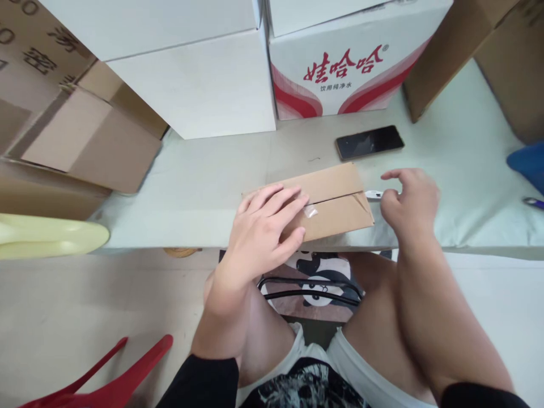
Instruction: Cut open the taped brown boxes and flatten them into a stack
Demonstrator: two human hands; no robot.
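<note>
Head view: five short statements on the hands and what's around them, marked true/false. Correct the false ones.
1. The left hand rests on the small cardboard box. True.
2. The right hand lies flat on top of that box. False: it is off the box's right end, close to a small white item; whether it holds the item is unclear.
3. The phone lies on the pale green cover, apart from the small cardboard box. True.
4. The white box with red lettering stands between the phone and the person. False: it stands beyond the phone.
5. A seam runs along the top of the small cardboard box. True.
</note>
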